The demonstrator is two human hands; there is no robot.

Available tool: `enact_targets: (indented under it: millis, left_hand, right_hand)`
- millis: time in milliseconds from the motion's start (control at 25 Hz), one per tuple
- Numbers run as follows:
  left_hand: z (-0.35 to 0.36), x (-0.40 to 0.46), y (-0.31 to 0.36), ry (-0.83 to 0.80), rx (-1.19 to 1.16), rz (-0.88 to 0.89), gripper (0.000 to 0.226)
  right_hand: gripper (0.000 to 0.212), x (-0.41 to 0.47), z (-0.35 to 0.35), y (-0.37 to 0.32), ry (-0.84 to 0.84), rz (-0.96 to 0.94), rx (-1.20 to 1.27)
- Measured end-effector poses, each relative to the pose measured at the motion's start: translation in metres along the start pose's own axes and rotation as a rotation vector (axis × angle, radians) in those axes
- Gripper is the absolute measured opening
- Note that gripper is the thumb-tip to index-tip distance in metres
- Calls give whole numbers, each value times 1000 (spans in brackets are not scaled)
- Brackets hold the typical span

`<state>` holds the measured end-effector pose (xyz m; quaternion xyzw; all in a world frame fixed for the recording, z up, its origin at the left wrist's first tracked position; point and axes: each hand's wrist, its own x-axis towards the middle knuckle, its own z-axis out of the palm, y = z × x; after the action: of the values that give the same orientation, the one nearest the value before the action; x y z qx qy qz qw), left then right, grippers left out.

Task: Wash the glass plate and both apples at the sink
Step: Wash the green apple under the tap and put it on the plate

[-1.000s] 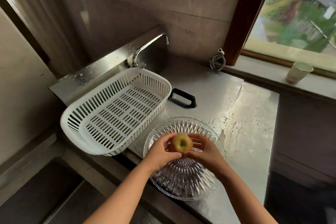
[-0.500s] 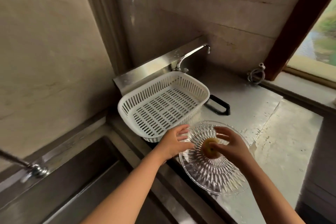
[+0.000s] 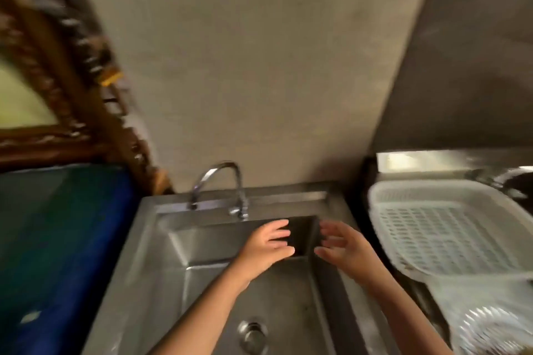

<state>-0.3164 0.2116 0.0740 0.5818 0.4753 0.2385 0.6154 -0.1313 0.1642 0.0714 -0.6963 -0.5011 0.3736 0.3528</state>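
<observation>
1. Centre of the frame, over the sink basin (image 3: 202, 282): left hand (image 3: 266, 248) and right hand (image 3: 343, 248), both empty, fingers spread, palms turned toward each other, apart and holding nothing.
2. Upper centre: faucet (image 3: 219, 184), curved spout above the basin's back edge; no running water visible. Drain (image 3: 253, 333) at lower centre; the basin looks bare of dishes.
3. Lower right corner: glass plate (image 3: 490, 328), blurred, on the steel surface (image 3: 360, 326) beside the sink, well apart from both hands.
4. Right of the frame: white plastic basket (image 3: 444, 228), empty as far as the blur allows.
5. Apples: none clearly seen; a blurred edge at the bottom right corner cannot be identified.
6. Step in hand, by judgement: hands brought to the sink between items, likely to rinse them or to open the tap.
7. Next move calls for: a reach up to the faucet, which sits just above the left hand's fingers, then a reach toward the lower right for the plate.
</observation>
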Motion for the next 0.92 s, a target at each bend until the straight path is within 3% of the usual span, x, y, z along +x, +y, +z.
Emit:
enact_targets:
  millis: [240,520,760,920]
  left_hand:
    - [-154,-85,-76,437,-98,-133,50]
    - [-280,-195,-163,874,-246,-280,49]
    - [-378,-262,-240,1134,-421,-456,37]
    - [-431,-257,-268,1220,-538,-600,47]
  right_hand:
    - [49,33,170,-79,-386,-160,-101]
    - [49,14,371,-143,-785,-230,-100]
    - [56,-11,522,-157,-864,-196,-132]
    - [59,-18,606,-166,-896,-109,-90]
